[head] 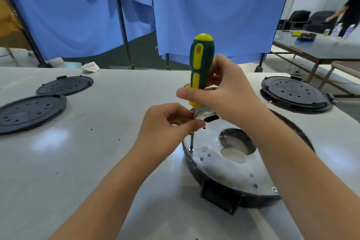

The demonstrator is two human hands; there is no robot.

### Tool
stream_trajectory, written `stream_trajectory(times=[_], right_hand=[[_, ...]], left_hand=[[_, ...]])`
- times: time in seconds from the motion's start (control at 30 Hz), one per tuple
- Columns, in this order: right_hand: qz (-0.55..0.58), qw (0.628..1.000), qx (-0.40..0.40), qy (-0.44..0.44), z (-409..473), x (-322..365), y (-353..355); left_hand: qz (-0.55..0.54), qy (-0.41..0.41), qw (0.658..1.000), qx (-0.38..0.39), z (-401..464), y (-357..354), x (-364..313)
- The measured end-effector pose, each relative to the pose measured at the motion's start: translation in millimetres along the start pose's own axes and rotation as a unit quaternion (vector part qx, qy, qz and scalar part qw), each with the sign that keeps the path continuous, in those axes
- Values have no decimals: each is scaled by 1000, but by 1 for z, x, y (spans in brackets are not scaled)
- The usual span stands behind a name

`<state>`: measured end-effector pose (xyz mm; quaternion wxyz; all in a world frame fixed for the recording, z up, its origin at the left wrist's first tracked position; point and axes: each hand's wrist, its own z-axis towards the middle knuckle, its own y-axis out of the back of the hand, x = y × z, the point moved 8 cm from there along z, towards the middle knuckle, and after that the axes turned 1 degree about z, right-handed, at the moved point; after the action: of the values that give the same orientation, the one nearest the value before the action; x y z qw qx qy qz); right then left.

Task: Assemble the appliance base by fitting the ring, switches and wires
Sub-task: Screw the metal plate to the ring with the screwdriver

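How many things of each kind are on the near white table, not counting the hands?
Black round covers with holes: 3
Appliance base with metal plate: 1
Screwdriver, green and yellow: 1
Crumpled white cloth at the far edge: 1
Total: 6

Both hands (194,111) steady screwdriver (200,64), seemingly on screw (191,150)
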<state>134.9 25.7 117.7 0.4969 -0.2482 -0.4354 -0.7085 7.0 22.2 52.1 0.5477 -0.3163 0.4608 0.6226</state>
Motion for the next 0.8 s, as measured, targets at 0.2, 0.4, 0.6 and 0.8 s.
stream_trajectory(times=[0.2,0.4,0.6,0.8], right_hand=[[202,968,123,-89,1,-10,-11],[153,982,104,-46,2,-9,1],[2,999,-38,1,2,-7,8],[43,998,9,-51,1,-15,-2]], left_hand=[[-23,12,997,74,-1,-12,0],[-21,18,993,118,-4,-17,-1],[41,-6,999,20,-2,-5,-4],[69,-17,997,9,-1,-5,-2]])
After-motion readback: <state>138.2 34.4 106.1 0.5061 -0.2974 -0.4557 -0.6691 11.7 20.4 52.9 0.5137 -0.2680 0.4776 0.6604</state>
